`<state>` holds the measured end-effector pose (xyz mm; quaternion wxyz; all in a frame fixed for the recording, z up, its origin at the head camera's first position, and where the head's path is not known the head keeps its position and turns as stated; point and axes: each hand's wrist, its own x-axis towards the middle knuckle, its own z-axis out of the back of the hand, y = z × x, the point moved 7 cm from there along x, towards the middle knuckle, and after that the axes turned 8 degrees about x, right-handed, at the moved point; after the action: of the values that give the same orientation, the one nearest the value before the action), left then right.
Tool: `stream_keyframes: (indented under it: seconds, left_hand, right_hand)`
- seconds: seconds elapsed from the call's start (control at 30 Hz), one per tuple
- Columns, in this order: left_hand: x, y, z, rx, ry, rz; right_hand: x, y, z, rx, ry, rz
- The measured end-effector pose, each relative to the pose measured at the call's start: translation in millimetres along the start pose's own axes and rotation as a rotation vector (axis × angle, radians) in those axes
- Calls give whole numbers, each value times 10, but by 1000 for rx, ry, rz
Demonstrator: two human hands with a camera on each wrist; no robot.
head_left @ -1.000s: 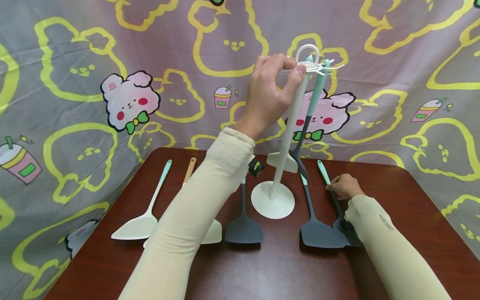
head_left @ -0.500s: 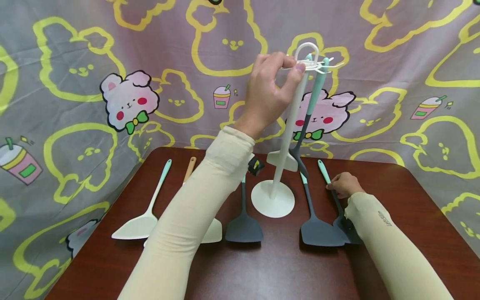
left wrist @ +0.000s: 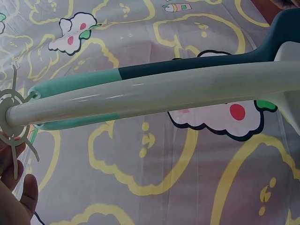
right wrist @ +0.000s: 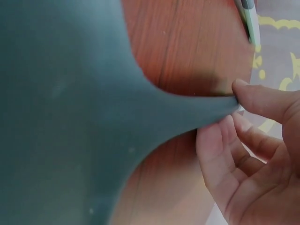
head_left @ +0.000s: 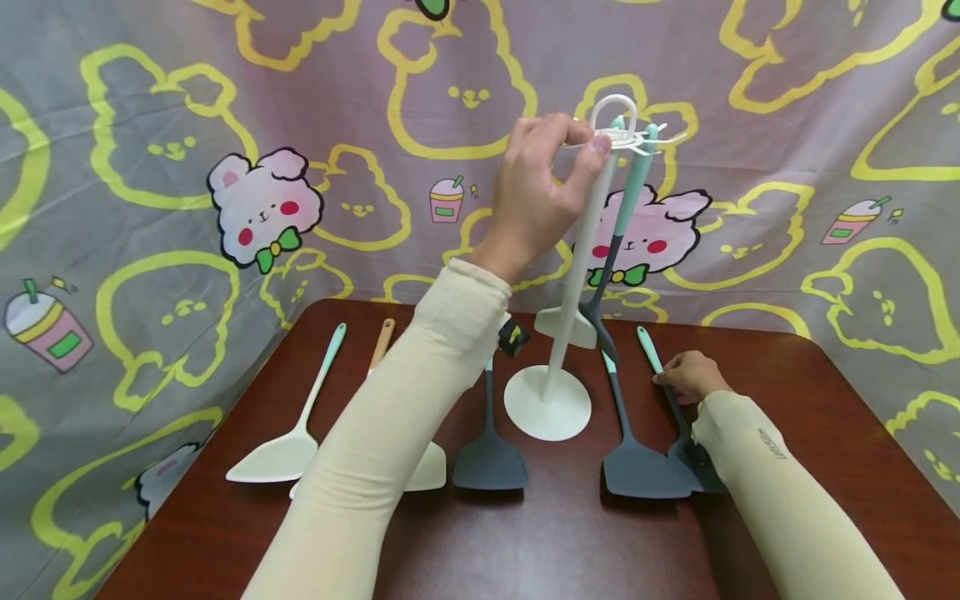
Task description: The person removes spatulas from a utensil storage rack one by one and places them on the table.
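Note:
My left hand (head_left: 536,187) pinches the hooked ring at the top of a white utensil stand (head_left: 581,258), thumb in front. The stand tilts, its round base (head_left: 547,403) low at the tabletop. From its hooks hang a grey utensil with a mint handle (head_left: 632,196) and a second one, whose white head (head_left: 551,323) shows behind the pole. At the right, my right hand (head_left: 692,377) pinches the handle of a grey spatula (right wrist: 84,112) between thumb and fingers. Its mint handle end (head_left: 648,347) sticks out beyond the fingers. Beside it, partly covering its blade, lies another grey spatula (head_left: 643,471).
On the brown table (head_left: 585,550) lie a white turner with a mint handle (head_left: 281,457), a wooden-ended utensil (head_left: 382,342) partly behind my left sleeve, and a grey spatula (head_left: 491,461) left of the base. A patterned cloth (head_left: 360,108) hangs behind.
The head view shifts slightly up, so everything sits a little lower in it. Both hands keep their holds, with no clear movement of the stand or spatula.

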<state>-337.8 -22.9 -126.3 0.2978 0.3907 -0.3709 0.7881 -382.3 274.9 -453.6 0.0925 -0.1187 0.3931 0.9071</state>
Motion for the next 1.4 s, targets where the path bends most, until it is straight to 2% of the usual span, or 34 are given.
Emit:
stream_keyframes:
  seconds: [0.23, 0.43, 0.6, 0.8, 1.0, 1.27, 1.4]
  left_hand:
    - [2, 1, 8, 6, -18, -12]
    - [5, 7, -1, 5, -28, -16]
    - [2, 9, -5, 5, -34, -23]
    - [2, -6, 2, -6, -64, -52]
    - [2, -14, -8, -8, -73, -60]
    - [5, -11, -27, 3, -62, -47]
    - [5, -4, -41, 9, -52, -39]
  right_hand:
    - [8, 17, 19, -15, 67, 10]
    - [-1, 89, 119, -106, 38, 36]
    - [-47, 170, 200, -84, 50, 55]
    - [-103, 421, 343, -104, 0, 149]
    - [-142, 693, 464, -57, -49, 220]
    - [-278, 1053, 480, 34, -80, 280]
    - [-408, 1289, 479, 52, -111, 350]
